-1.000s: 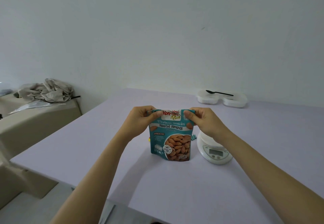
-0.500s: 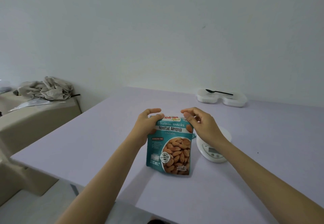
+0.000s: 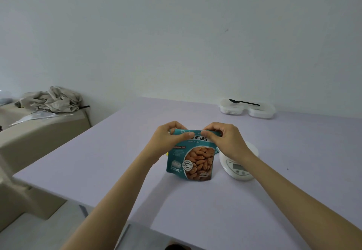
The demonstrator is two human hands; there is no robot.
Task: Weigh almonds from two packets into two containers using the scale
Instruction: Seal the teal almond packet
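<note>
A teal packet of roasted almonds stands upright on the lilac table. My left hand pinches its top edge on the left, and my right hand pinches the top edge on the right, thumbs nearly meeting. The white top strip seen earlier no longer shows. Just right of the packet sits a white digital scale, partly behind my right wrist. Two white containers stand side by side at the far right of the table, with a black spoon lying across them.
A beige cushioned seat stands to the left of the table, with crumpled grey cloth and a clear plastic bag on it. A white wall runs close behind the table. Small teal and yellow bits peek out from behind the packet.
Both hands shifted inward along the packet's top edge, from the corners to the middle. The packet's white-and-red top strip has gone from view. The packet stays upright at the same spot.
</note>
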